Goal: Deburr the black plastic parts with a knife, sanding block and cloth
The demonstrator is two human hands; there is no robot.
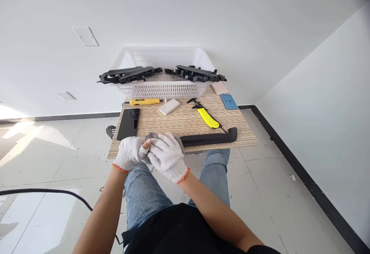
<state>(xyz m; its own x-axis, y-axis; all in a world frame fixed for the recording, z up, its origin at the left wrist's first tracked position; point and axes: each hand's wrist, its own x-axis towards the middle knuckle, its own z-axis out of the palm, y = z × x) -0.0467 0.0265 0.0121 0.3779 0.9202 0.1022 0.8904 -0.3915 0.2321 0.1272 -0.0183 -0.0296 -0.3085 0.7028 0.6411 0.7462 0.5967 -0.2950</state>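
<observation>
Both hands wear white knit gloves and meet at the near edge of a small wooden table (pixel 185 121). My left hand (pixel 129 153) is curled, its fingertips pinching a grey fuzzy pad (pixel 150 137) that lies mostly hidden under the hands. My right hand (pixel 167 154) lies over the pad with its fingers bent around it. A long black plastic trim piece (pixel 212 137) with an upturned right end runs from under my right hand toward the right along the table's front.
A white mesh basket (pixel 163 89) at the back carries two black plastic parts (pixel 199 73) across its rim. On the table: a yellow tool (pixel 144 101), white box (pixel 169 106), yellow utility knife (pixel 208 118), blue card (pixel 229 101), black flat panel (pixel 128 123). A cable crosses the floor on the left.
</observation>
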